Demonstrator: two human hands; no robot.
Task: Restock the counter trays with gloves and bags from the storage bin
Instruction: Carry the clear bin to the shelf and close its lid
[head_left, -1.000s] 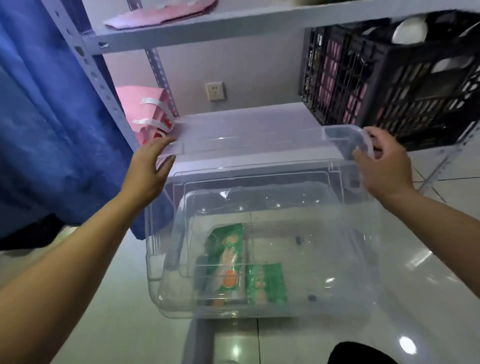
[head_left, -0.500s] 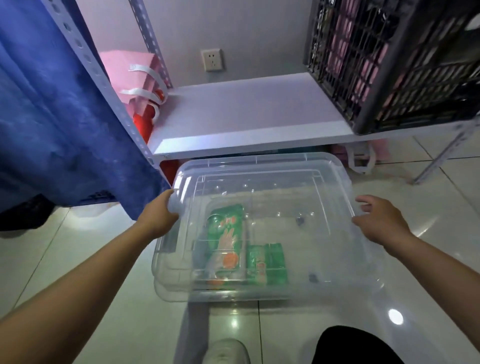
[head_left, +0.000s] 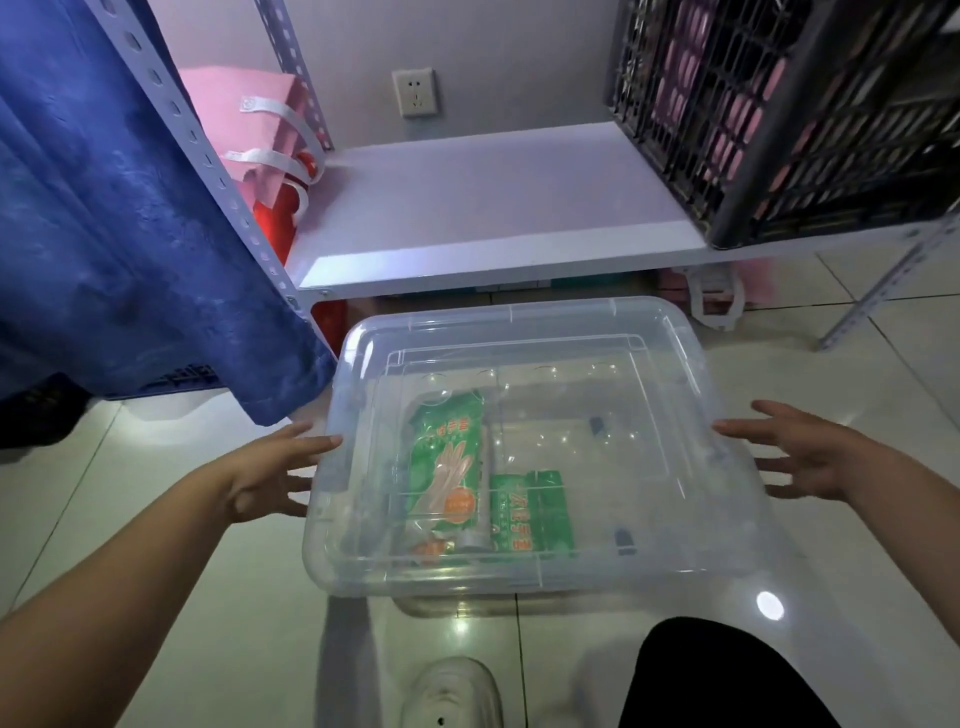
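A clear plastic storage bin (head_left: 691, 395) with its clear lid on sits on the tiled floor in front of the shelf. Through the lid I see a green pack of gloves (head_left: 449, 462) lying lengthwise at the left and a smaller green pack (head_left: 532, 512) beside it at the front. My left hand (head_left: 272, 470) is open at the bin's left side, fingertips at the lid's edge. My right hand (head_left: 800, 452) is open at the bin's right side, fingers spread, just off the rim.
A white metal shelf (head_left: 493, 208) stands behind the bin, with a black crate (head_left: 779, 114) on its right and a pink bag (head_left: 249, 124) at its left. A blue curtain (head_left: 104, 218) hangs at the left. My shoe (head_left: 452, 691) and dark trouser leg (head_left: 717, 675) are near the bin's front.
The clear lid went from being held up over the bin to lying on it. Both hands have let go and now hover open at the bin's sides.
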